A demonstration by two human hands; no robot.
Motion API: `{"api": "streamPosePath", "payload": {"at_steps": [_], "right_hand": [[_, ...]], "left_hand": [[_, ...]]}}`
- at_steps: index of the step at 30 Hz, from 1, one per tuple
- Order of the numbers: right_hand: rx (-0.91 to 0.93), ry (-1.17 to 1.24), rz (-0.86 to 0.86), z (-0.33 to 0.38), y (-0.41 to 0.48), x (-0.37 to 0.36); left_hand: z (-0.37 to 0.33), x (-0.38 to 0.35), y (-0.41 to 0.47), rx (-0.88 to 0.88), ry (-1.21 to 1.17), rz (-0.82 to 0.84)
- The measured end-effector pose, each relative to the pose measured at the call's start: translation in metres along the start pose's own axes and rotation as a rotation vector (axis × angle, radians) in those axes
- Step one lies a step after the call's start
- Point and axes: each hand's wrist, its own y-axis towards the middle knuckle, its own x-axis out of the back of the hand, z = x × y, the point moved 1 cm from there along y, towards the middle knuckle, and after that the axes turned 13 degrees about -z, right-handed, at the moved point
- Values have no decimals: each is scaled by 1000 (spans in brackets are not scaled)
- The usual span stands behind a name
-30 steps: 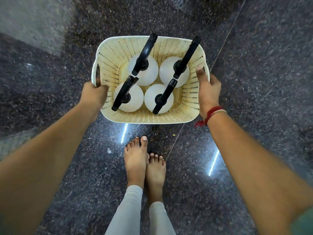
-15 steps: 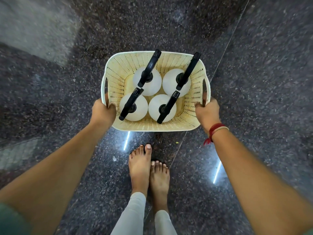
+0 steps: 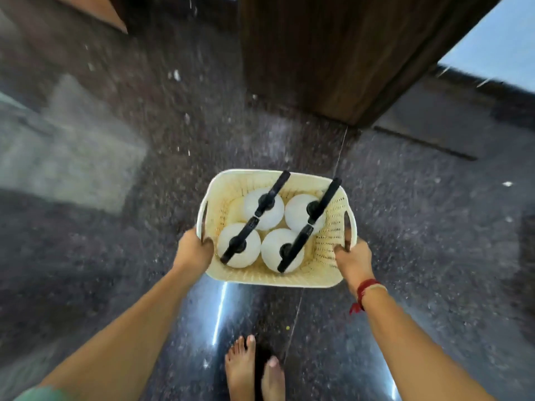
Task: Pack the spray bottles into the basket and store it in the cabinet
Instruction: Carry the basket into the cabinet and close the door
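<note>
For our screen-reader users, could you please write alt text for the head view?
Seen from above, a person's left hand and right hand grip the sides of a cream basket holding four white spray bottles, above a dark speckled floor; a wooden panel stands ahead.

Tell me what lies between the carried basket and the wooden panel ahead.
Only bare, dark speckled floor, crossed by a thin tile seam, separates the basket from the wooden panel; the head view shows it.

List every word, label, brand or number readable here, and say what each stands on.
None can be read.
The four spray bottles, seen from above, show no label.
The basket shows no print.
The frame is motion-blurred, so any small marking cannot be told.
</note>
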Motion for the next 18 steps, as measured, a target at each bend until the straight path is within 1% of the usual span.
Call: {"api": "streamPosePath", "payload": {"at_steps": [2, 4, 6, 7, 11, 14, 18], "right_hand": [[5, 25, -13, 31, 7, 28], [20, 39, -15, 57, 21, 48], [33, 54, -2, 77, 43, 69], [33, 50, 3, 85, 55, 78], [-3, 76, 6, 95, 119, 111], [-37, 95, 18, 88, 168, 137], [-110, 130, 32, 65, 203, 182]], "left_hand": [[-42, 19, 4, -22, -46, -11], [-89, 34, 11, -98, -63, -28], [-133, 34, 17, -182, -56, 5], [-150, 30, 17, -194, -36, 17], [-215, -7, 22, -255, -27, 1], [-254, -46, 22, -263, -20, -15], [-305, -90, 3, -306, 14, 40]]}}
